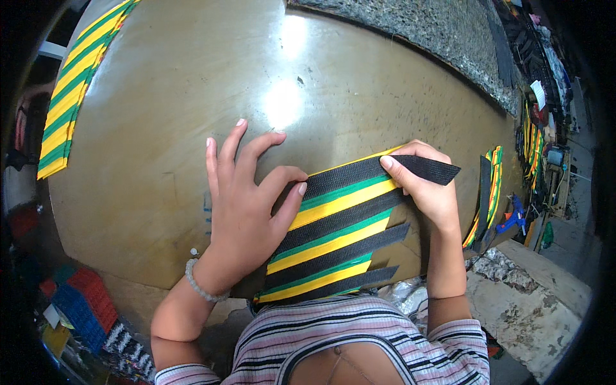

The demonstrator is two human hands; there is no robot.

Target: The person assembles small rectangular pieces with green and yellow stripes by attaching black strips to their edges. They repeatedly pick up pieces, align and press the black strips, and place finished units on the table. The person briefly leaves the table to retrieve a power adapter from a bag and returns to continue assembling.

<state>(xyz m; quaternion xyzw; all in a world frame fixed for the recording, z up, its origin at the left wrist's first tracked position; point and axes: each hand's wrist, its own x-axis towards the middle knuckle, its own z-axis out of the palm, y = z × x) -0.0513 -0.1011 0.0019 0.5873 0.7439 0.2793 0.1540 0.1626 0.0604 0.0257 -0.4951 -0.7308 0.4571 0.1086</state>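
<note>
A panel of slanting green, yellow and black strips (343, 240) lies at the table's near edge, close to my body. Along its far side runs a black woven strip (350, 172). My left hand (247, 199) pinches that strip's left end between thumb and forefinger, the other fingers spread in the air. Farther right, my right hand (428, 183) grips the same strip, thumb on top and fingers partly hidden beneath. The strip's pointed tail sticks out past my right hand. Lower black strips also jut beyond the panel's right side.
Another green and yellow striped piece (74, 90) lies at the table's far left edge. At the right edge are a bundle of coloured strips (491, 192) and a blue glue gun (513, 217). A rough grey slab (430, 42) covers the far right of the brown table (160, 167).
</note>
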